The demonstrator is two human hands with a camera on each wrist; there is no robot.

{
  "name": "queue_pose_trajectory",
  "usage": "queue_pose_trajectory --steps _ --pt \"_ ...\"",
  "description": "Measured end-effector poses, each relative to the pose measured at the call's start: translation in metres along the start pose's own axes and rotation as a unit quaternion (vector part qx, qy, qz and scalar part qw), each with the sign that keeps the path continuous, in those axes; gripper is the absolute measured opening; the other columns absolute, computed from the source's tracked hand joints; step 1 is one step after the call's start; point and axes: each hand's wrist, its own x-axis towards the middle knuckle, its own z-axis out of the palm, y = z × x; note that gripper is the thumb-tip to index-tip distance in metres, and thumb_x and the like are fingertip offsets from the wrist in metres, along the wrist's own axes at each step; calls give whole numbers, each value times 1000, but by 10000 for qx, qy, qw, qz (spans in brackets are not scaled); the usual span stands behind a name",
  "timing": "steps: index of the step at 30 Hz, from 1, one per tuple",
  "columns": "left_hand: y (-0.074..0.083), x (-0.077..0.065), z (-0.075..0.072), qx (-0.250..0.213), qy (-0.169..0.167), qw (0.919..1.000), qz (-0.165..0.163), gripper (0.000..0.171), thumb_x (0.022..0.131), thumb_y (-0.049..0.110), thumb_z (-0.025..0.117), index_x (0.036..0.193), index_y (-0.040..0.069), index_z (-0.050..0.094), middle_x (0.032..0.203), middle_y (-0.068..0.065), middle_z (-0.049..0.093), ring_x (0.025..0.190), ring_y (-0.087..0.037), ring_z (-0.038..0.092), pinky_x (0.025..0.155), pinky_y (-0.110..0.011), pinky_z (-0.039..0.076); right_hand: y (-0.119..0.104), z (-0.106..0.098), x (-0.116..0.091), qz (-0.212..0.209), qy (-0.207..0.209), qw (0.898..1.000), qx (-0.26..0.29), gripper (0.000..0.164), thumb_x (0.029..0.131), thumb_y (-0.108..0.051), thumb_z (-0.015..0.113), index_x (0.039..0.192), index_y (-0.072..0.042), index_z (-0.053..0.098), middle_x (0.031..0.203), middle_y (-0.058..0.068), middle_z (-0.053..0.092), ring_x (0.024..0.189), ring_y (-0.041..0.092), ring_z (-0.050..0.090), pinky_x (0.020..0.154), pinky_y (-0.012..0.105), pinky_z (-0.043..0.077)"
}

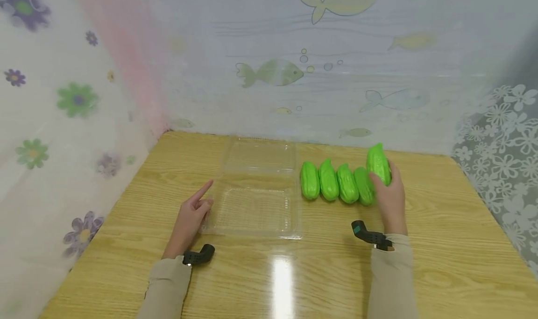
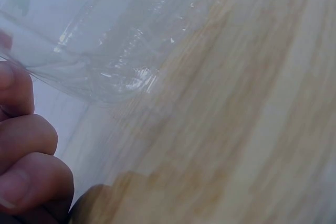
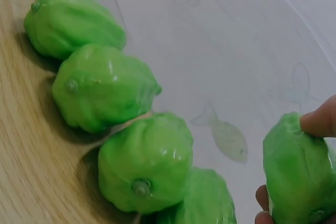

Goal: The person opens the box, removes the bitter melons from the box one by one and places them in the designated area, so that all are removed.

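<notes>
In the head view my right hand [image 1: 392, 202] grips a green ridged gourd [image 1: 378, 164] with a pointed tip, thumb on the near side. The right wrist view shows that gourd [image 3: 294, 174] between thumb and fingers, raised beside the others. Several similar green gourds [image 1: 329, 180] lie in a row left of this hand. An open clear plastic container [image 1: 252, 211] with a hinged lid [image 1: 260, 154] lies flat on the table. At its left edge is my left hand [image 1: 191, 218], index finger extended and other fingers bent. Fingers [image 2: 34, 182] appear beside the clear rim [image 2: 121, 90] in the left wrist view.
The wooden table [image 1: 445, 244] ends at a back wall covering [image 1: 189, 76] printed with fish. A flowered sheet [image 1: 46, 179] hangs on the left, and a grey sheet with white flowers [image 1: 504, 169] on the right. Light reflects off the table's front middle.
</notes>
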Motion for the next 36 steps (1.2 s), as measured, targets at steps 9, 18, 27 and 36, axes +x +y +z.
queue_pose_trajectory --steps 9,18,27,36 --pt "2 0 1 33 75 10000 -51 47 91 15 50 136 21 39 52 -4 42 43 -10 34 41 -26 31 8 -4 2 195 175 9993 271 71 88 -48 45 144 -22 12 143 8 22 122 29 30 97 48 27" --pt "3 0 2 -34 100 9999 -108 47 91 14 50 136 22 40 53 -4 42 43 -9 33 40 -26 31 15 -5 5 343 193 9988 285 69 89 -47 44 144 -23 11 144 8 21 124 28 28 97 47 27" --pt "2 0 2 34 114 9999 -65 46 91 14 50 135 26 40 53 -3 42 44 -9 34 40 -26 31 22 -9 5 594 141 9977 280 70 88 -48 43 145 -24 8 144 9 20 124 29 27 98 48 26" --pt "0 0 2 86 87 9999 -33 47 91 15 50 136 22 39 53 -3 42 45 -9 34 41 -27 32 29 -9 5 709 96 9969 324 72 89 -46 43 145 -18 7 145 10 16 127 30 22 100 47 23"
